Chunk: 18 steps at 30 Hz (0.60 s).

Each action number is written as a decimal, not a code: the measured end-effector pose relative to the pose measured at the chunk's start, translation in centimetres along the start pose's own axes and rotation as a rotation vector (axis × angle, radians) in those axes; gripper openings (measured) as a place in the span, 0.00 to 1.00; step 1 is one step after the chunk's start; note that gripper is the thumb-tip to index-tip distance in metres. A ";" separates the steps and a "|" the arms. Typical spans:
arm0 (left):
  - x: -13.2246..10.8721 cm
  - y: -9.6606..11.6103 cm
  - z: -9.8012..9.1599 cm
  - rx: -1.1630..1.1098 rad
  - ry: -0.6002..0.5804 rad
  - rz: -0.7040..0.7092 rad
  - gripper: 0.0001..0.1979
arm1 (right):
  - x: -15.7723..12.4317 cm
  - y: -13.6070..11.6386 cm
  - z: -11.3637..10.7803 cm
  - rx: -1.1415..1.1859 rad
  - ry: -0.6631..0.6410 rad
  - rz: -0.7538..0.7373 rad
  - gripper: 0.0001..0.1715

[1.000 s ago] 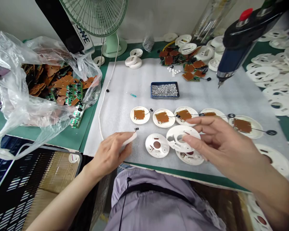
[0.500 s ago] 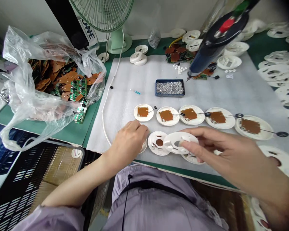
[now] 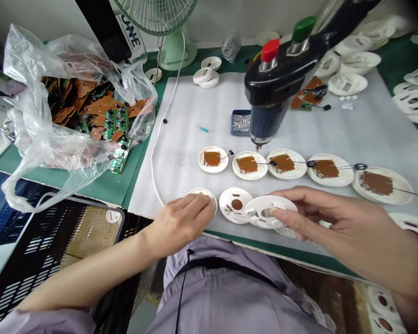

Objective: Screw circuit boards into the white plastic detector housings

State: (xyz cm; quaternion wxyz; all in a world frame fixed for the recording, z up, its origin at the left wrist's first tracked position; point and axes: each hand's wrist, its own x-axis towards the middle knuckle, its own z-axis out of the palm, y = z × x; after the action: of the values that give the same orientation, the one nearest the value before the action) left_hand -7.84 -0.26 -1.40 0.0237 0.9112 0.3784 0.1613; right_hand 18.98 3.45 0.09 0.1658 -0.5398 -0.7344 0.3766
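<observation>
My right hand (image 3: 323,218) pinches a round white plastic cover (image 3: 261,212) with holes in it, tilted above the near row. Under it, a white cover with a round hole (image 3: 234,204) lies on the mat, and another is mostly hidden behind the held one. My left hand (image 3: 184,220) is closed, its fingertips down on the leftmost white disc (image 3: 206,194) of that row. What those fingers hold, if anything, is hidden. Farther off, several white round housings (image 3: 213,167) bear brown circuit boards (image 3: 248,163) with wired black parts.
A black power screwdriver (image 3: 270,106) hangs over the mat, partly covering a blue tray of small metal parts (image 3: 239,125). A tiny blue screwdriver (image 3: 202,128) lies left of it. Left stands a plastic bag (image 3: 55,162) of circuit boards; behind, a green fan (image 3: 177,51).
My left hand has come down onto the leftmost disc. The power screwdriver has swung nearer and left. My right hand still holds the white cover, with the whole view shifted slightly.
</observation>
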 end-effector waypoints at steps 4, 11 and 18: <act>-1.1 0.8 -0.7 0.068 -0.107 0.023 0.16 | -0.3 0.2 -0.1 0.015 -0.053 0.029 0.24; -2.2 2.1 -0.8 0.236 -0.222 0.021 0.22 | 1.1 -1.8 0.8 0.025 -0.155 -0.034 0.25; -1.7 1.4 -1.0 0.105 -0.235 -0.076 0.20 | 2.5 -3.0 1.0 0.016 -0.212 -0.027 0.28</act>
State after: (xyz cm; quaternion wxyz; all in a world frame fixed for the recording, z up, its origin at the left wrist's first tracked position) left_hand -8.29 -2.54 -0.66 0.0261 0.9089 0.4150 0.0322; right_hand 15.40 4.96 1.21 0.0967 -0.4855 -0.7521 0.4350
